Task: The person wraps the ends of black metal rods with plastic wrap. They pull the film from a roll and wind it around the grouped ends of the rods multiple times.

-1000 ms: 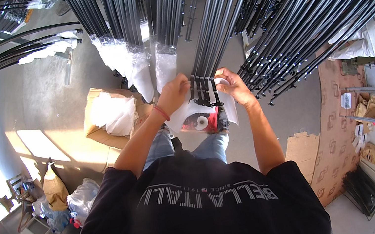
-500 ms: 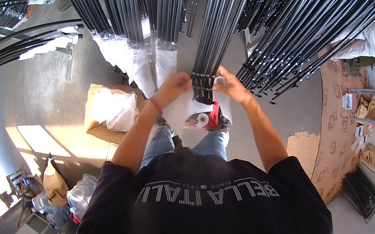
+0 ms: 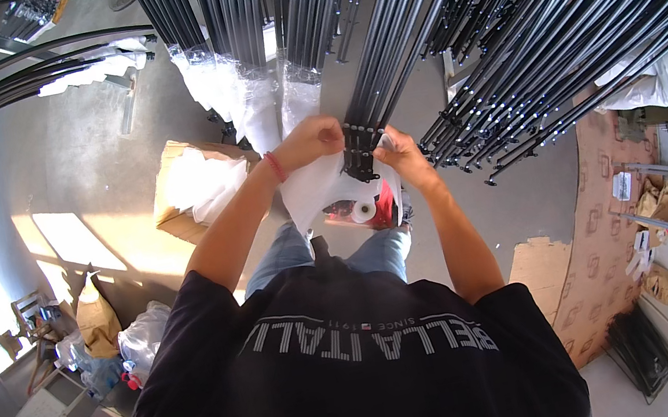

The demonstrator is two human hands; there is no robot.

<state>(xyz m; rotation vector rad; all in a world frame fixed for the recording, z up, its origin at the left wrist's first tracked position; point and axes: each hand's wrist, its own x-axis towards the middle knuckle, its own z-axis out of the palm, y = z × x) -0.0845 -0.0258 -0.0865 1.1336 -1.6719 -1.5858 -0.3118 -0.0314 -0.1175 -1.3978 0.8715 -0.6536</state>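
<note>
Grey floor (image 3: 513,208), rods (image 3: 386,47) toward upper right

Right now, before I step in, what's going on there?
A person is holding a white sheet at the lower ends of a bundle of black rods. The left hand is curled on it at one side of the bundle, and the right hand pinches it at the other. The dark rod ends are uncovered on the near side. To the left are bundles with wrapped ends and a cardboard box holding white material.
</note>
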